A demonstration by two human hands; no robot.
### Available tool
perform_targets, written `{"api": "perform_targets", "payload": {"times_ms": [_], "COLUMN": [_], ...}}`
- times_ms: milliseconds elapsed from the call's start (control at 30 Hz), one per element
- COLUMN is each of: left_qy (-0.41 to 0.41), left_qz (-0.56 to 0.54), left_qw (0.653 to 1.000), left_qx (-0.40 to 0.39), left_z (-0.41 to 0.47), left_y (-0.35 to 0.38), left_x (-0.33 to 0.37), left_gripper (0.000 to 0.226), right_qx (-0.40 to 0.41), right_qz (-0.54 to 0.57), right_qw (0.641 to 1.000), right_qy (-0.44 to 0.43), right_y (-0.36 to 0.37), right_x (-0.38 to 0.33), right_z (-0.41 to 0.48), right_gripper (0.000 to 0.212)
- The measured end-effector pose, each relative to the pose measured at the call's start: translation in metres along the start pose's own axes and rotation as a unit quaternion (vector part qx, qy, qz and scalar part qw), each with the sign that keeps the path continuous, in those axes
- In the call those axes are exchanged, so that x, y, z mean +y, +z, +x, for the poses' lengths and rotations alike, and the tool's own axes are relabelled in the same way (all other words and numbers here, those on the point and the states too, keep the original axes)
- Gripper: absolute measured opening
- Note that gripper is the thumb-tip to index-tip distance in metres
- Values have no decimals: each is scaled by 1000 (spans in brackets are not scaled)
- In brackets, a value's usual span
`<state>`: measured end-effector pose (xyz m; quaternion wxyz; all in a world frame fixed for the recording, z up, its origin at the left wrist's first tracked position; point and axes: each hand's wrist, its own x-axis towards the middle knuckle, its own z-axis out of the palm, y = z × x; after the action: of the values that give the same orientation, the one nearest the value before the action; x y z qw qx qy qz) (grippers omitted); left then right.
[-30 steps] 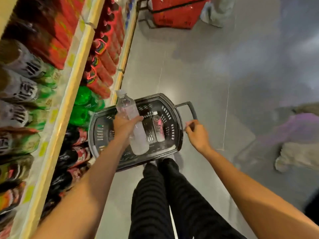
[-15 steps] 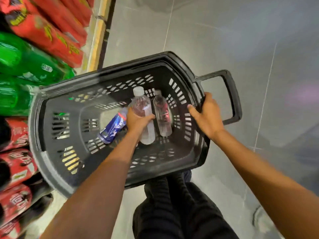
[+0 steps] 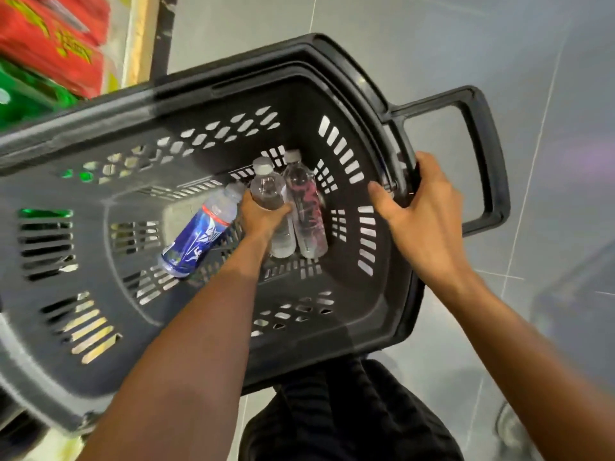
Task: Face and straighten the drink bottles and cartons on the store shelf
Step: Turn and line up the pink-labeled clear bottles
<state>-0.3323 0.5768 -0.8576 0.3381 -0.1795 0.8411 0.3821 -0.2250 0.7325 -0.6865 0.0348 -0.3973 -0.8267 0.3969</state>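
A dark grey shopping basket [image 3: 100, 121] stands on the floor beside the shelf. Inside it my left hand [image 3: 263, 216] grips a clear water bottle [image 3: 268, 191] that lies on the basket's bottom. A second clear bottle with pink print [image 3: 307, 214] lies right next to it on the right. A blue-labelled bottle [image 3: 196, 237] lies slanted to the left of my hand. My right hand [image 3: 421, 212] holds the basket's right rim near the base of the black handle [image 3: 486, 154], fingers curled over the edge.
Red-labelled bottles [image 3: 50, 38] and green bottles [image 3: 20, 101] fill the shelf at the upper left, behind a yellow shelf edge [image 3: 138, 41]. Grey tiled floor [image 3: 432, 38] spreads to the right. My dark trouser legs [image 3: 349, 414] show below the basket.
My view has dropped closer to the basket. My left hand has lowered the clear bottle from above the basket down onto its bottom; my right hand has shifted on the rim.
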Motion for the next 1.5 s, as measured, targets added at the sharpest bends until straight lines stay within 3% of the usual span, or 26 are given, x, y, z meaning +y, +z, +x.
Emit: {"api": "perform_targets", "payload": {"times_ms": [233, 333, 467, 667, 800, 967, 1167, 1367, 1500], "left_qy": [-20, 11, 82, 150, 182, 141, 81, 10, -55], "left_qz": [30, 78, 61, -58, -59, -43, -110, -193, -292], "left_qw": [990, 987, 988, 979, 977, 989, 989, 971, 928], "left_qx": [-135, -140, -115, -123, -97, -26, 60, 141, 223], "left_z": [-22, -62, -153, -308, -389, -454, -515, -580, -623], "left_y": [-42, -74, -133, -233, -286, -323, -327, -302, -283], "left_x": [27, 63, 129, 203, 206, 171, 125, 84, 57], "left_gripper": [58, 55, 30, 16, 21, 23, 27, 24, 25], "right_qx": [-51, -64, -52, -94, -127, -171, -254, -363, -430], "right_qz": [-29, -69, -44, -6, -6, -8, -26, -112, -113], "right_qw": [998, 994, 996, 995, 992, 985, 965, 915, 871], "right_qy": [37, 47, 58, 34, -10, -19, -51, -135, -208], "right_y": [-10, -33, -88, -177, -224, -258, -277, -282, -275], "right_x": [-9, -32, -89, -187, -235, -260, -258, -265, -283], "right_z": [-2, -12, -36, -87, -126, -170, -206, -212, -226], "right_gripper": [47, 56, 37, 18, 17, 18, 26, 23, 23]}}
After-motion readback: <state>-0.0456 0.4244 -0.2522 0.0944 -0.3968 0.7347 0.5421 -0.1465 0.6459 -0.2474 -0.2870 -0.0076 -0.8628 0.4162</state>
